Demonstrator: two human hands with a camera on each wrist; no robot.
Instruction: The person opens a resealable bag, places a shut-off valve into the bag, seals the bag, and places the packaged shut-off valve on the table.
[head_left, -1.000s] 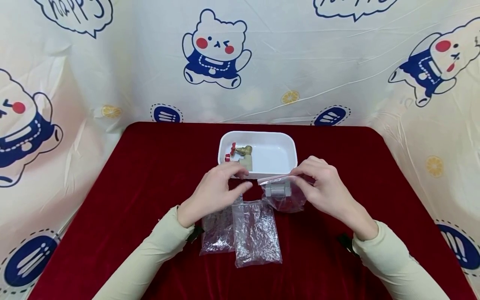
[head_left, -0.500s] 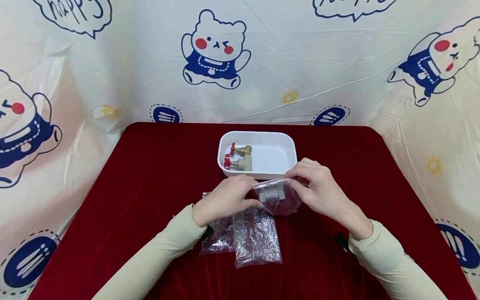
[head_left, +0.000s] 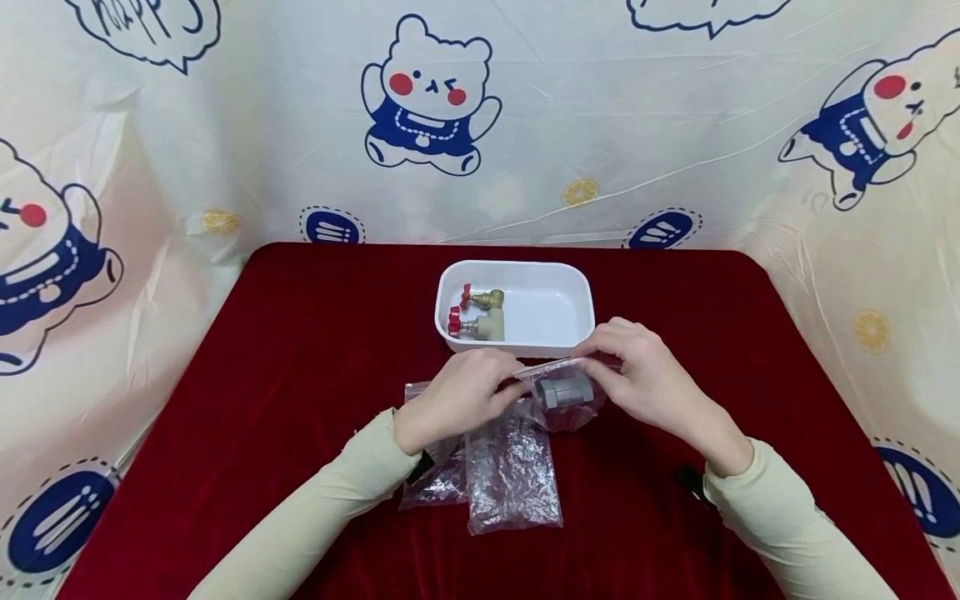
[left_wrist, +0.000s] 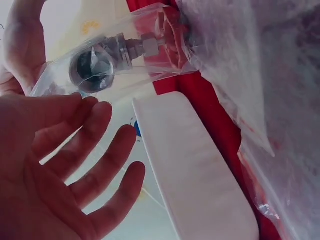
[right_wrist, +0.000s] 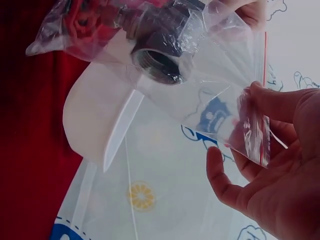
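A clear zip-lock bag [head_left: 573, 421] hangs in front of the white tray, with a grey valve [head_left: 566, 390] inside it. My right hand [head_left: 648, 379] pinches the right end of the bag's zip edge between thumb and forefinger. At the other end of that edge, the left hand [head_left: 461, 396] pinches the plastic; its remaining fingers are spread in the left wrist view. The valve's round threaded opening and red handwheel [right_wrist: 82, 22] show through the plastic in the right wrist view.
The white tray [head_left: 555, 347] holds a brass valve [head_left: 487, 300] and a beige valve [head_left: 490, 326], both with red handwheels, at its left end. Two flat clear bags [head_left: 517, 483] lie on the dark red cloth [head_left: 322, 350] nearer me, partly under the left hand.
My left hand has moved right and now grips the zip edge, which it was apart from. The bag has shifted slightly, and the valve has turned inside it.
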